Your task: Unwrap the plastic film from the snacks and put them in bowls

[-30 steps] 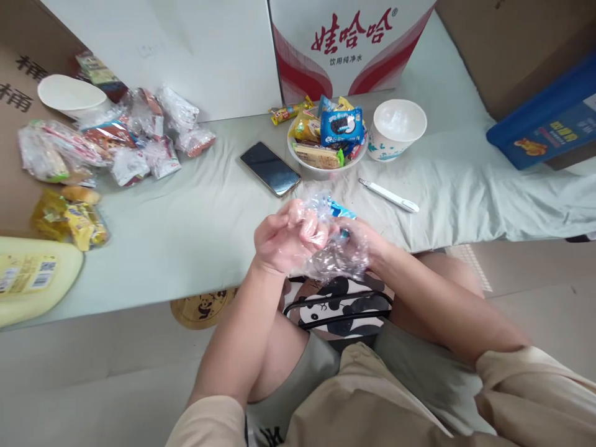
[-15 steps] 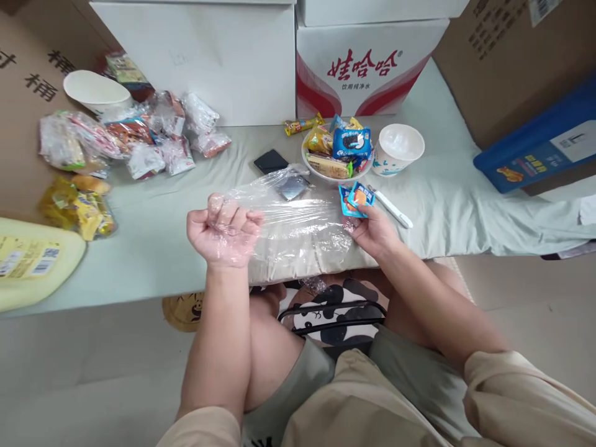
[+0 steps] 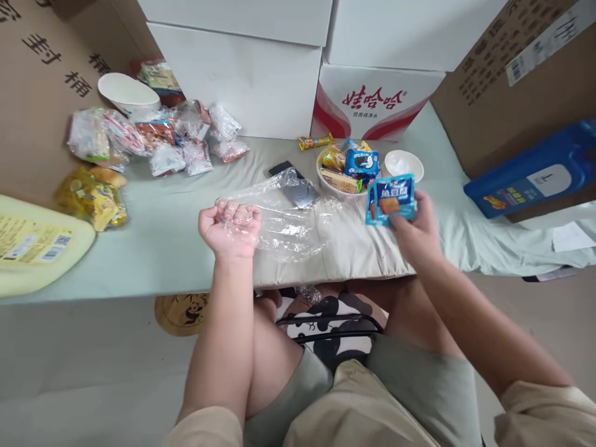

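My left hand (image 3: 234, 228) is inside a clear plastic bag (image 3: 293, 226), its fingers curled on the film; the rest of the bag stretches to the right over the cloth. Raised off the cloth, my right hand (image 3: 419, 230) pinches two overlapping blue snack packets (image 3: 392, 198), the front one printed with an orange-brown piece of food. Just behind them a white bowl (image 3: 342, 186) is filled with wrapped snacks, a blue packet (image 3: 362, 164) on top. A paper cup (image 3: 404, 162) stands at the bowl's right, partly covered by the held packets.
Dark phones (image 3: 300, 194) lie partly beneath the bag. Several bagged snacks (image 3: 156, 133) and a tilted white cup (image 3: 129, 93) crowd the left. White boxes (image 3: 377, 102) form the back; a blue bottle (image 3: 531, 167) leans right, a yellow bottle (image 3: 41, 248) lies left.
My right hand has let go of the bag's edge and lifted the blue packets up and to the right. My left hand stays in the bag. The view has tilted up somewhat.
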`<action>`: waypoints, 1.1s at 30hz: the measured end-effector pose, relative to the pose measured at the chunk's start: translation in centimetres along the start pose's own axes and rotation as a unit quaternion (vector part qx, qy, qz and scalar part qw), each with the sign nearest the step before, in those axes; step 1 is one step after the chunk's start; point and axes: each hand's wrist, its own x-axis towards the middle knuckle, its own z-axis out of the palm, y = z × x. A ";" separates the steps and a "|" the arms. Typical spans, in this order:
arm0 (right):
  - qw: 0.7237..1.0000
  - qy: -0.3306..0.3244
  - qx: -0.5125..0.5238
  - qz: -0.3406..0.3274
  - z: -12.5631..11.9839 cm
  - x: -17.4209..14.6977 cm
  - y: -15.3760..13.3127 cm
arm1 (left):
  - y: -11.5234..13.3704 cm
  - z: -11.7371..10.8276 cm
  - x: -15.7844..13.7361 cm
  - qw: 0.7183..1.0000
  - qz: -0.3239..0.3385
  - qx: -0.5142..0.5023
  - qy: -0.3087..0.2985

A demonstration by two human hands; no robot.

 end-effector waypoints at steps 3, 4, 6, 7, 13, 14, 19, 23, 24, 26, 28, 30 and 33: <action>0.973 -0.036 -0.167 -0.154 0.6 5.0 -2.8 | 0.0 0.2 0.0 1.000 -0.009 -0.005 -0.003; 0.960 -0.049 -0.209 -0.182 1.2 6.7 -3.5 | 0.1 0.2 -0.1 1.000 -0.014 -0.013 -0.004; 0.929 -0.087 -0.285 -0.220 2.6 9.5 -4.2 | 0.2 0.3 -0.1 0.999 -0.029 -0.036 -0.001; 0.912 -0.110 -0.320 -0.232 3.2 10.5 -4.2 | 0.3 0.3 -0.2 0.998 -0.036 -0.047 0.004; 0.869 -0.142 -0.403 -0.250 4.7 11.6 -2.9 | 0.7 0.3 -0.6 0.997 -0.041 -0.052 0.040; 0.867 -0.131 -0.413 -0.247 4.8 11.4 -3.0 | 0.8 0.3 -0.7 0.997 -0.043 -0.056 0.034; 0.811 -0.140 -0.529 -0.206 6.7 10.2 -4.4 | 0.7 0.5 -1.0 0.996 -0.050 -0.058 0.037; 0.762 -0.180 -0.589 -0.200 7.5 9.6 -5.4 | 0.5 0.9 -1.1 0.994 -0.066 -0.067 0.050; 0.762 -0.170 -0.588 -0.214 7.2 9.4 -5.7 | 0.5 1.0 -1.1 0.994 -0.069 -0.066 0.051; 0.777 -0.129 -0.562 -0.252 6.3 9.0 -6.6 | 0.5 1.1 -1.1 0.994 -0.074 -0.058 0.051; 0.803 -0.103 -0.509 -0.293 5.1 8.1 -7.3 | 0.6 1.2 -1.2 0.994 -0.097 -0.049 0.031; 0.828 -0.140 -0.430 -0.333 4.3 6.2 -7.4 | 0.6 1.1 -1.5 0.987 -0.155 -0.036 -0.023; 0.827 -0.295 -0.300 -0.373 4.6 1.9 -5.5 | 0.3 1.1 -2.0 0.957 -0.264 0.000 -0.119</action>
